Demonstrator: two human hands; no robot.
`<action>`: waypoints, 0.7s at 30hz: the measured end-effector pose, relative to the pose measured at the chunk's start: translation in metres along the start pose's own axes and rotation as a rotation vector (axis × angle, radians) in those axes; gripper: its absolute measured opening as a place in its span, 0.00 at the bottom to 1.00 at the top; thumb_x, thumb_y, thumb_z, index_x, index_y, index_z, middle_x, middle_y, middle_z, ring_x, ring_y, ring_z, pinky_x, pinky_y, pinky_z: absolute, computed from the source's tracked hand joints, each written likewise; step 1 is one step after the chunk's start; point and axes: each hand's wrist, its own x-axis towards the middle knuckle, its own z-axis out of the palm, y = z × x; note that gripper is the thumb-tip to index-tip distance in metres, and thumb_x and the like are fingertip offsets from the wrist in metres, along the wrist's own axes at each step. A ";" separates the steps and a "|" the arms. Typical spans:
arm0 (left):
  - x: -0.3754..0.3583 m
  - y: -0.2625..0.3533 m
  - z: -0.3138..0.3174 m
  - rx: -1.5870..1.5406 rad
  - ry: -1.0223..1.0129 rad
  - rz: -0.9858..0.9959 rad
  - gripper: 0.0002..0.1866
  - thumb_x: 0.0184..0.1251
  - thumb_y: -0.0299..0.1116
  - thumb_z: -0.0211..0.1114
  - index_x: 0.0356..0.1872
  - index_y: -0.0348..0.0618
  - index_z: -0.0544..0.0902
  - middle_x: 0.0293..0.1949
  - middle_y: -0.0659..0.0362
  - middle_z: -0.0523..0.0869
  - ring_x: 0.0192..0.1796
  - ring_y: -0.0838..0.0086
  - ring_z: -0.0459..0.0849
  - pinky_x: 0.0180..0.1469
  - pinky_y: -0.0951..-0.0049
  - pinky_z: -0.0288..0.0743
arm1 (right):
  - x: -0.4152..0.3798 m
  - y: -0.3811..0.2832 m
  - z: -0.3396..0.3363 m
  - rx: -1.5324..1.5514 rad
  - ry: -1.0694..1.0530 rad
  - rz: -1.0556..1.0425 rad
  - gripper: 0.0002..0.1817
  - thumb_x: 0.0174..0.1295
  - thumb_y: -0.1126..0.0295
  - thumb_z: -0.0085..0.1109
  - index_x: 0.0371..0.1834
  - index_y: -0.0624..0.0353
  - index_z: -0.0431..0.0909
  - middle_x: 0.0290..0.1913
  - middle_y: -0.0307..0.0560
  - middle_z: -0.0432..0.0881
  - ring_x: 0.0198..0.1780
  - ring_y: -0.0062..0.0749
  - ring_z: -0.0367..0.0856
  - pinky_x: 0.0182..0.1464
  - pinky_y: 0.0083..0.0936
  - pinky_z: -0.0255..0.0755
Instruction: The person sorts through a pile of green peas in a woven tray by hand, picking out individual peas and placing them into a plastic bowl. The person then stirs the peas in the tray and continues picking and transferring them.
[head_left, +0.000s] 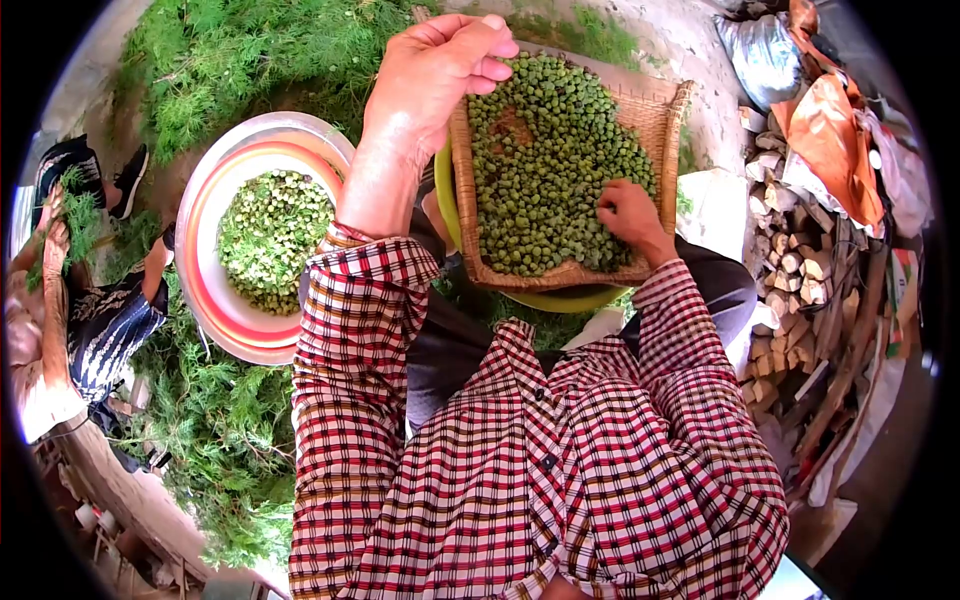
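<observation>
My left hand (440, 75) is raised over the top left corner of a woven basket tray (655, 115). Its fingers curl in against the thumb, and whatever they may pinch is too small or hidden to make out. Small round green seed cones (560, 150) fill most of the tray. My right hand (632, 212) is down at the right side of these cones, touching them. Its fingers are bent together, with their tips partly hidden. Under the tray shows the rim of a yellow-green basin (445, 205).
Left of my arm, nested basins (190, 235) hold paler green cones with leafy bits. Cut evergreen branches (250, 60) cover the ground. Another person's hands (55, 240) hold a sprig at far left. Split firewood (790, 270) and an orange bag (830, 145) lie at right.
</observation>
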 end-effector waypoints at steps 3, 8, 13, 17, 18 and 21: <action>-0.002 0.002 0.004 0.026 -0.006 -0.003 0.11 0.62 0.37 0.61 0.36 0.39 0.80 0.33 0.57 0.84 0.31 0.78 0.81 0.35 0.81 0.75 | 0.000 0.008 0.000 0.103 0.214 0.071 0.13 0.46 0.65 0.58 0.33 0.60 0.79 0.39 0.55 0.78 0.44 0.49 0.75 0.48 0.38 0.69; -0.006 0.002 0.003 0.018 0.020 -0.012 0.10 0.62 0.36 0.60 0.36 0.39 0.80 0.33 0.57 0.84 0.31 0.78 0.81 0.35 0.81 0.74 | 0.028 0.004 -0.001 0.120 0.169 0.085 0.18 0.48 0.63 0.57 0.40 0.63 0.78 0.40 0.57 0.78 0.44 0.49 0.76 0.49 0.37 0.69; -0.008 0.003 0.002 0.031 0.046 -0.031 0.09 0.62 0.35 0.60 0.36 0.39 0.80 0.33 0.58 0.84 0.30 0.79 0.81 0.35 0.82 0.74 | 0.069 0.006 0.006 0.195 0.166 0.168 0.15 0.52 0.67 0.54 0.42 0.61 0.78 0.40 0.55 0.80 0.41 0.46 0.78 0.47 0.36 0.71; -0.007 0.001 0.003 0.033 0.028 -0.040 0.09 0.62 0.35 0.60 0.36 0.39 0.81 0.33 0.58 0.84 0.30 0.80 0.80 0.34 0.82 0.74 | 0.097 0.016 0.014 0.128 0.148 0.231 0.15 0.53 0.72 0.53 0.45 0.55 0.78 0.43 0.52 0.79 0.43 0.45 0.78 0.48 0.36 0.71; -0.006 0.001 0.004 0.040 0.031 -0.050 0.09 0.62 0.35 0.60 0.36 0.39 0.81 0.33 0.58 0.84 0.30 0.80 0.80 0.34 0.82 0.73 | 0.104 0.021 0.018 0.060 0.116 0.249 0.16 0.52 0.73 0.54 0.46 0.52 0.78 0.43 0.52 0.79 0.43 0.45 0.77 0.48 0.36 0.71; -0.005 -0.001 0.003 0.042 0.020 -0.053 0.10 0.62 0.35 0.60 0.36 0.39 0.81 0.33 0.59 0.84 0.30 0.80 0.80 0.35 0.82 0.73 | 0.112 0.022 0.016 0.032 0.077 0.252 0.16 0.52 0.72 0.55 0.45 0.50 0.77 0.43 0.51 0.79 0.43 0.45 0.77 0.46 0.37 0.71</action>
